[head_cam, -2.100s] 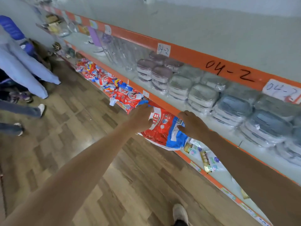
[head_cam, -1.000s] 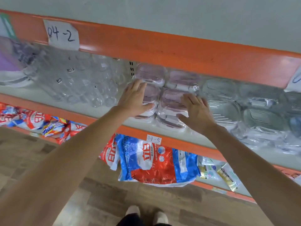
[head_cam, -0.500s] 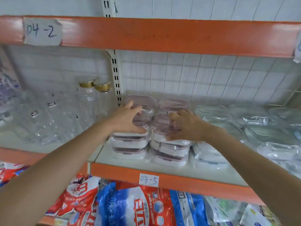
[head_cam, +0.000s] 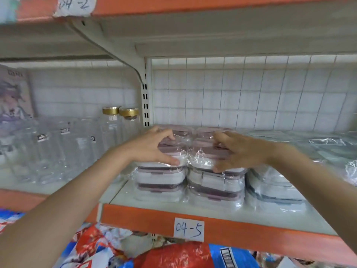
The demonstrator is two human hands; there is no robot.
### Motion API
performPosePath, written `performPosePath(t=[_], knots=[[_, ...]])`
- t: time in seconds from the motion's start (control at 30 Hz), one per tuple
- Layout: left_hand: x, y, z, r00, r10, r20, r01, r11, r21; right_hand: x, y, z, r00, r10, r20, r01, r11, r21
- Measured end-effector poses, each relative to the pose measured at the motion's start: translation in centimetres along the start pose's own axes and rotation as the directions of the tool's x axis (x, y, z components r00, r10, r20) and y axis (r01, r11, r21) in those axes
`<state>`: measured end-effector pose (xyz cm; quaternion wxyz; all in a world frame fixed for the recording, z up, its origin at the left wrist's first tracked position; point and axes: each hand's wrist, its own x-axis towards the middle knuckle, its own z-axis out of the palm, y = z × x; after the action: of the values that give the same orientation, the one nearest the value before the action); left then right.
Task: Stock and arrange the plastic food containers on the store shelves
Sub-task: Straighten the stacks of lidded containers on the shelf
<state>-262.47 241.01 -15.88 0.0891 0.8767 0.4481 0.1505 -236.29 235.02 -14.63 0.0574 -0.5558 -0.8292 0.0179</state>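
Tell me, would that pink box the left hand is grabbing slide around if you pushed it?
Probably: the top pink container is wrapped in shiny film, likely slippery. It sits atop a stack, so it may slide off. The left hand grips it easily, suggesting light.

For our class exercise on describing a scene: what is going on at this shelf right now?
A person is arranging plastic food containers on a store shelf labelled 04-5. The left hand grips the top of the left stack of pink-lidded containers, and the right hand grips the top of the wrapped stack beside it. The two stacks stand side by side near the shelf's front edge. Grey-lidded containers sit to the right, clear bottles to the left.
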Motion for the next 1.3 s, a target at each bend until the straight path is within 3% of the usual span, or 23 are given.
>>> performPosePath(t=[0.13,0.3,0.47,0.6,0.73,0.9,1.07,1.17,1.23,1.3], knots=[[-0.6,0.2,-0.6,1.000,-0.006,0.024,0.006,1.000,-0.007,-0.7,-0.8,-0.9,0.995,0.014,-0.100,-0.006,0.996,0.084],[-1.4,-0.5,-1.2,1.000,0.013,0.001,-0.013,0.997,0.079,0.0,-0.8,-2.9,0.923,0.088,-0.375,-0.020,0.983,0.181],[-2.0,-0.6,-0.6,0.991,0.055,-0.120,-0.033,0.984,0.178,4.5,-1.8,-2.6,0.878,0.154,-0.454,-0.146,0.988,0.052],[-1.9,0.2,-0.9,0.979,0.073,-0.190,-0.017,0.960,0.278,8.9,-2.6,-1.8,0.894,0.149,-0.422,-0.156,0.988,0.020],[-2.2,0.6,-0.5,0.966,0.080,-0.245,0.007,0.942,0.336,12.9,-3.7,-1.4,0.915,0.122,-0.385,-0.082,0.990,0.118],[-2.1,0.5,-0.4,0.963,0.089,-0.256,0.012,0.930,0.368,15.5,-4.0,-1.5,0.961,0.155,-0.228,-0.138,0.986,0.092],[-1.8,0.7,-0.8,0.971,0.078,-0.227,0.010,0.931,0.364,13.7,-3.3,-2.4,0.985,0.104,-0.138,-0.092,0.992,0.092],[-1.5,0.8,-1.0,0.975,0.080,-0.208,0.000,0.932,0.362,11.0,-2.6,-3.3,0.978,0.125,-0.168,-0.104,0.986,0.130],[-1.4,0.9,-1.1,0.979,0.081,-0.186,-0.005,0.924,0.381,8.5,-2.0,-4.2,0.982,0.133,-0.134,-0.131,0.991,0.019],[-1.2,0.9,-1.1,0.985,0.077,-0.152,-0.009,0.913,0.408,5.6,-1.3,-4.7,0.991,0.133,0.002,-0.133,0.989,-0.062]])
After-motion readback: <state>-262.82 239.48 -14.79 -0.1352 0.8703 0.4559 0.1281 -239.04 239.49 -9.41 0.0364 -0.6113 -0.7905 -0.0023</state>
